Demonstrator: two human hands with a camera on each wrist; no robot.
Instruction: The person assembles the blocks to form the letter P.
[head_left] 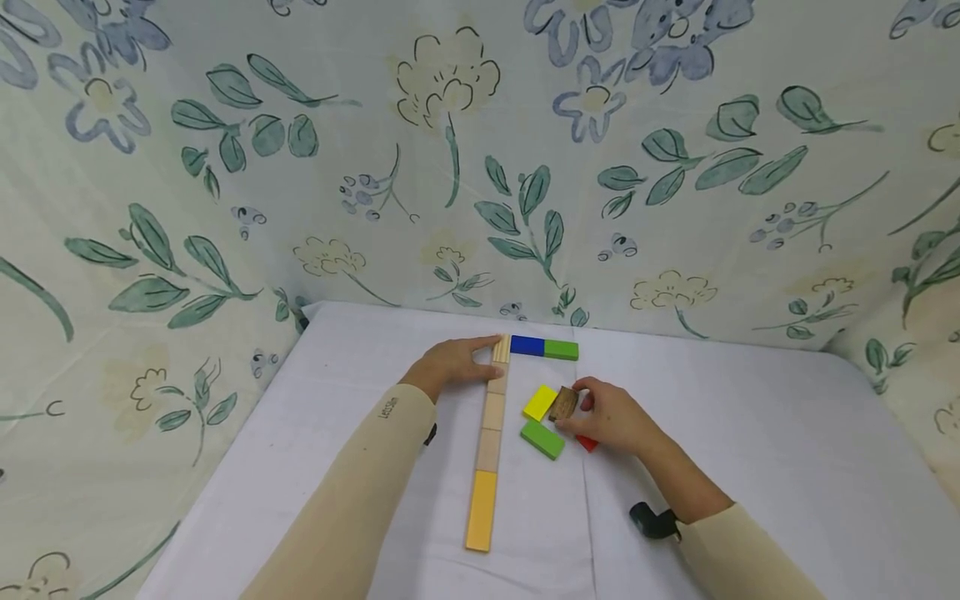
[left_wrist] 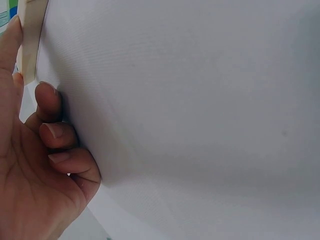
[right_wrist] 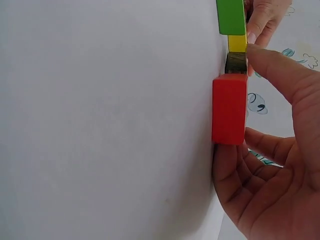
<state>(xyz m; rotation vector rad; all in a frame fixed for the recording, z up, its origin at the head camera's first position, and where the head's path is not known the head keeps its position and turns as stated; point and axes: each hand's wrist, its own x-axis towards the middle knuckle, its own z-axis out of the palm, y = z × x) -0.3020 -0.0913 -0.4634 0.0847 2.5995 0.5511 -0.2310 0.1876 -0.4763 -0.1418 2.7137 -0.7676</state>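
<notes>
A row of wooden blocks runs from the near side to the far side, mostly pale wood with a yellow-orange block at its near end. My left hand holds the pale wooden block at the far end between thumb and index finger; its other fingers curl against the cloth in the left wrist view. With thumb and index finger at its two ends, my right hand pinches a dark brown block. Beside that lie a yellow block, a green block and a red block, partly under the right hand.
A blue block and another green block extend rightward from the row's far end. White cloth covers the table, with a crease right of the loose blocks. Behind the table hangs a floral curtain.
</notes>
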